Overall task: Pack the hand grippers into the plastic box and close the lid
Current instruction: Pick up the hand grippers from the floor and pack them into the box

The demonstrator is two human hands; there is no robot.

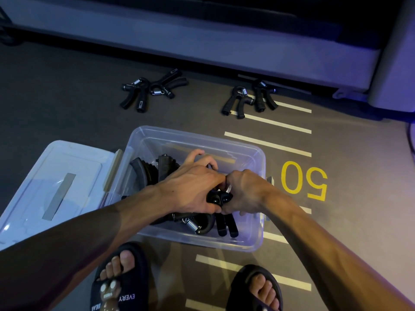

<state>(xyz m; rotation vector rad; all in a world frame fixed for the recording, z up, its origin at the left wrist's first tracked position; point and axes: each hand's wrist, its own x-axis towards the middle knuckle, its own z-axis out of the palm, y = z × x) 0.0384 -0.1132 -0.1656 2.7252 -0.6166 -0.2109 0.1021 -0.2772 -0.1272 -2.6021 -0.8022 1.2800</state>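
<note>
Grey floor [67, 104], marked with white stripes [268, 143] and a yellow "50" [304, 181]. On it: a clear box [258, 241] in the middle; a lid [29, 187] flat just left of the box, touching or nearly so; two grippers [152, 88] overlapping at far left; another pair [249, 98] at far right, partly over the stripes, well apart from the first two. At the near edge, two black sandals [132, 286] planted just short of the box.
</note>
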